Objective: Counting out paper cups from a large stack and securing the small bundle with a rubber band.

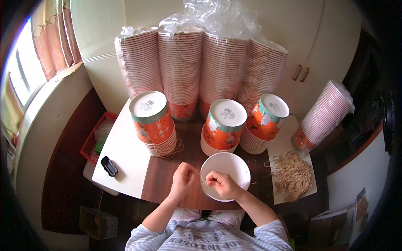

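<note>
My left hand (183, 179) is closed in a pinch at the table's near edge, left of a white paper bucket (239, 165) with its open mouth up. Over that bucket, my right hand (223, 184) is closed too. A thin piece of beige twine (202, 179) spans the gap between both hands, and its loose tail sticks out past my right wrist. Close ahead stand three upside-down stacks of orange paper buckets: a left stack (155, 129), a middle stack (222, 131) and a right stack (264, 125). Twine loops hang around the left stack's lower rims.
Tall plastic-wrapped bucket stacks (182, 67) line the back. Another wrapped stack (324, 115) leans at the right, behind a tangled twine heap (292, 175). A small black case (109, 166) lies on the table's white left part. A red basket (90, 144) sits beyond the left edge.
</note>
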